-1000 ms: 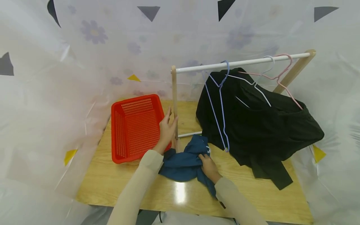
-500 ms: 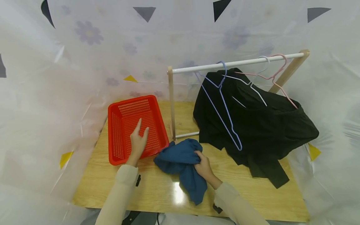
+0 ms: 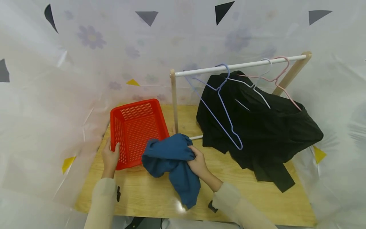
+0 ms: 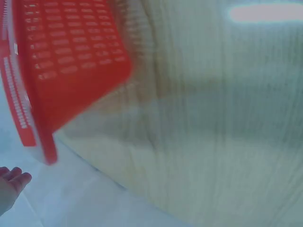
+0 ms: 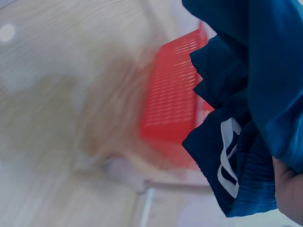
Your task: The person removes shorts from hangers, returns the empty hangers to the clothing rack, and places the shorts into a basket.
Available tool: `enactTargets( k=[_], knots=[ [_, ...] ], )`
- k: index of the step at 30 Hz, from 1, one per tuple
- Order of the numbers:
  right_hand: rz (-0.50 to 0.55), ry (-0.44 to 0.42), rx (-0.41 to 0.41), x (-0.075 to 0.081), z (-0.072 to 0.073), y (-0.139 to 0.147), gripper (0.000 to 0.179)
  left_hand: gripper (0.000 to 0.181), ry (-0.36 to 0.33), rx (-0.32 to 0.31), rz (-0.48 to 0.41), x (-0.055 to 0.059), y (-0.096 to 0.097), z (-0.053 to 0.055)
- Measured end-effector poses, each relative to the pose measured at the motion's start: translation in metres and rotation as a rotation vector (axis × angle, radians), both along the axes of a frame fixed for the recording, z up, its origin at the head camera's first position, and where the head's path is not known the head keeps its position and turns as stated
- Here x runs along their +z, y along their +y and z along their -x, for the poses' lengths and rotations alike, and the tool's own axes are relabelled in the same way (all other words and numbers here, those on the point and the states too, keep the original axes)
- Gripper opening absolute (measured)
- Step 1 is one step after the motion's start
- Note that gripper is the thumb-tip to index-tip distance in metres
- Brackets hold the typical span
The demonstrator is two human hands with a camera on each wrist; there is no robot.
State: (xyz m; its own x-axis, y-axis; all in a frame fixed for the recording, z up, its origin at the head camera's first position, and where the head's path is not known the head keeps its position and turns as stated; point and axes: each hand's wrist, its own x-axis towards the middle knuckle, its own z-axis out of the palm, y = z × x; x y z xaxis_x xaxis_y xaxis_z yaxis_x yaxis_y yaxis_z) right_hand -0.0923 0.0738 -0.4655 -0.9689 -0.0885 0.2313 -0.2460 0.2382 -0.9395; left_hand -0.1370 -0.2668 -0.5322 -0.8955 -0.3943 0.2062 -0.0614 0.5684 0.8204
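A blue garment (image 3: 172, 156), gripped in the right hand (image 3: 198, 162), hangs bunched at the near right corner of a red basket (image 3: 136, 112), long axis bent, one end pointing toward the basket, the other downward. Beside the basket's left rim, the left hand (image 3: 110, 158) has thumb and fingers apart.

we see long, plain beige sleeves (image 3: 100, 205) with broad cuffs (image 3: 226, 195), and a small black piece (image 3: 118, 194) beside each.

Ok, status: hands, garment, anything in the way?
Right hand grips blue garment. Left hand at left side of basket, contact unclear. Garment hides basket's near-right corner in head view.
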Motion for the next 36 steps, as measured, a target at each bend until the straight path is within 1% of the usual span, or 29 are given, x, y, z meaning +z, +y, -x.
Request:
enactTargets(
  k=[2, 6, 9, 13, 16, 20, 25, 29, 32, 36],
  knots=[
    [0.031, 0.009, 0.014, 0.003, 0.004, -0.007, 0.020, 0.054, -0.042, -0.014, -0.015, -0.003, -0.005, -0.004],
    [0.072, 0.042, 0.040, -0.002, 0.017, -0.021, 0.022, 0.055, -0.122, -0.024, 0.010, -0.009, -0.010, -0.009],
    [0.094, 0.054, 0.054, 0.007, 0.023, -0.033, 0.024, 0.054, -0.163, -0.015, 0.019, -0.014, -0.013, -0.011],
    [0.127, 0.080, 0.076, 0.016, 0.030, -0.049, 0.022, 0.054, -0.187, -0.002, -0.021, -0.019, -0.017, -0.010],
    [0.168, 0.076, 0.094, 0.019, 0.035, -0.061, 0.020, 0.053, -0.201, 0.003, -0.035, -0.022, -0.019, -0.009],
    [0.219, 0.017, 0.080, 0.021, 0.042, -0.077, 0.023, 0.051, -0.220, 0.008, -0.026, -0.024, -0.020, -0.008],
    [0.265, -0.127, 0.047, 0.025, 0.052, -0.095, 0.028, 0.050, -0.250, 0.013, -0.042, -0.023, -0.020, -0.007],
    [0.291, -0.206, 0.015, 0.025, 0.061, -0.107, 0.029, 0.050, -0.275, 0.001, -0.032, -0.022, -0.021, -0.007],
    [0.311, -0.254, -0.013, 0.023, 0.067, -0.116, 0.030, 0.050, -0.295, -0.002, -0.014, -0.022, -0.022, -0.007],
    [0.372, -0.347, -0.017, 0.017, 0.076, -0.127, 0.035, 0.051, -0.335, -0.011, 0.001, -0.021, -0.022, -0.008]
  ],
)
